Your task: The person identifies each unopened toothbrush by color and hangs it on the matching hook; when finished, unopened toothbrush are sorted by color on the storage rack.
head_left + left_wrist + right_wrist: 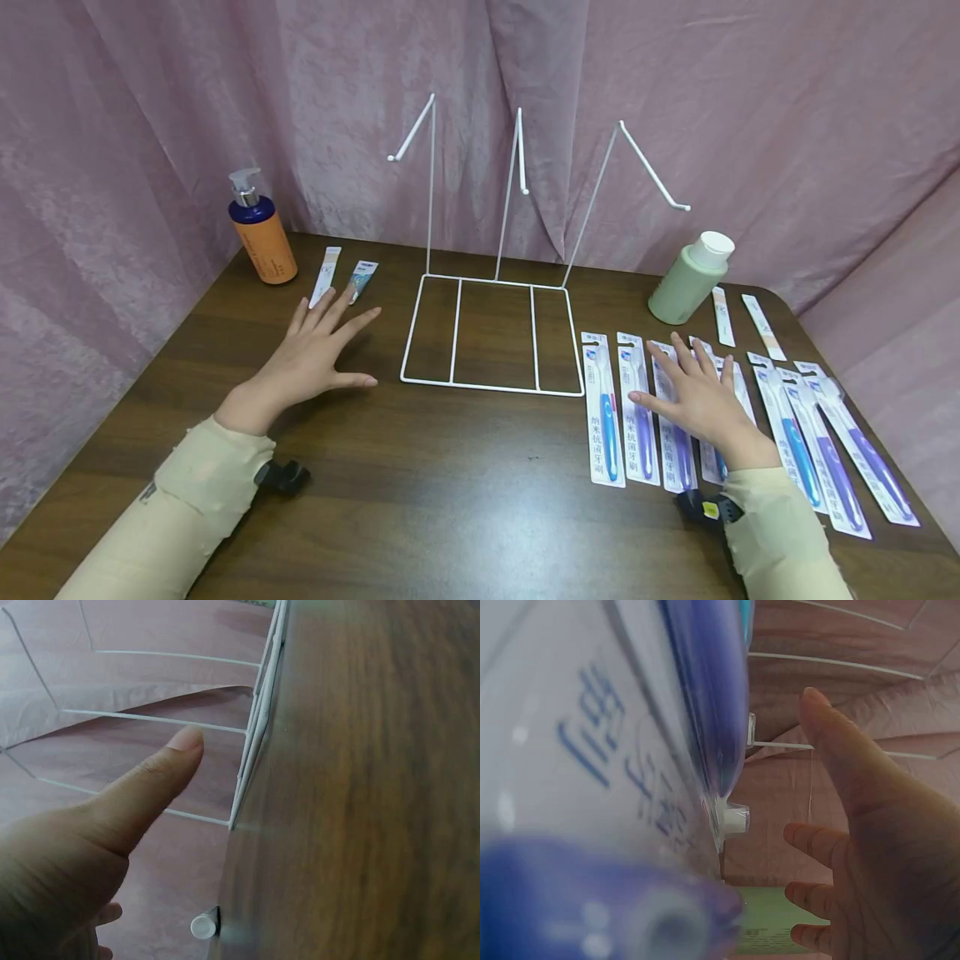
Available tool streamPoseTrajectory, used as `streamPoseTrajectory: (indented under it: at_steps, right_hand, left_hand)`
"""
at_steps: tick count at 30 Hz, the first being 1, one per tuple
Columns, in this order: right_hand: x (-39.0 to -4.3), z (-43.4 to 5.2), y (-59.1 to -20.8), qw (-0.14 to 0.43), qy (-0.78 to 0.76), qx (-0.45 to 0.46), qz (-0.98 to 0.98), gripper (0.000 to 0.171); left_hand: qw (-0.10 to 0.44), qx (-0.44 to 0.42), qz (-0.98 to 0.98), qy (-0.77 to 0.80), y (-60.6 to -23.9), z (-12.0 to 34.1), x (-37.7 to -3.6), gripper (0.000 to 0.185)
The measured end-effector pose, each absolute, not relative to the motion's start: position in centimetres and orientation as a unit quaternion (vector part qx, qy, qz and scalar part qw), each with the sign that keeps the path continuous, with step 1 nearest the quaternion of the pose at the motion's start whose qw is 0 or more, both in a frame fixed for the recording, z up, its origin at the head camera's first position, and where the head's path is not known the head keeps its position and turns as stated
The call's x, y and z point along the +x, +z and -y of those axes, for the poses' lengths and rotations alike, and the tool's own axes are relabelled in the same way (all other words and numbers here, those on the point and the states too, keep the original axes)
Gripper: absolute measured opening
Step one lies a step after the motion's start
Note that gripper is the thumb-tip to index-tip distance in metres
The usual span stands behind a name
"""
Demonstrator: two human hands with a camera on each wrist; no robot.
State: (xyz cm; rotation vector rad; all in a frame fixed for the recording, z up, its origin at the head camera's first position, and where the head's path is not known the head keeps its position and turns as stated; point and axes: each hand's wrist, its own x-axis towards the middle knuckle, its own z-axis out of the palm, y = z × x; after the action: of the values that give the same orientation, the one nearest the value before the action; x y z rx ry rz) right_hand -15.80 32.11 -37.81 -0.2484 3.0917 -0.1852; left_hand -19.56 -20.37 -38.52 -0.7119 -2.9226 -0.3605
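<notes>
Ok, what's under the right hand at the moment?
The right hand lies flat on packaged toothbrushes in the row on the table. Their lower ends stick out beside the wrist; the parts beneath the palm are covered.

The dark brown wood-grain table carried a thin white wire rack, and behind it hung a dusty pink crushed-fabric curtain. An orange pump bottle with a navy shoulder and silver-grey pump stood on one side, a pale green bottle with a white cap on the other. The flat white toothbrush packs with blue print showed blue and purple brush handles, and both sleeves were pale cream.
</notes>
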Motion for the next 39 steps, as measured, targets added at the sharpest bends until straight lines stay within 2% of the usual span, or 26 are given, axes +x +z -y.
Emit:
streamPoseTrajectory:
  at_steps: [19,31,39]
  right_hand:
    - [-15.7,-31.3,-35.9,0.023,-0.065,-0.093,-0.993,0.089]
    - [-15.1,-30.7,-34.3,0.056,-0.088,-0.100,-0.990,0.085]
    - [-14.2,-29.6,-32.9,0.055,-0.108,-0.119,-0.986,0.075]
  left_hand:
    - [0.076,-0.265,0.943,-0.185,-37.9,19.6,-20.7,0.090]
    - [0.020,-0.252,0.928,-0.273,-38.0,19.5,-21.1,0.077]
    - [-0.004,-0.284,0.909,-0.305,-38.1,18.9,-21.4,0.070]
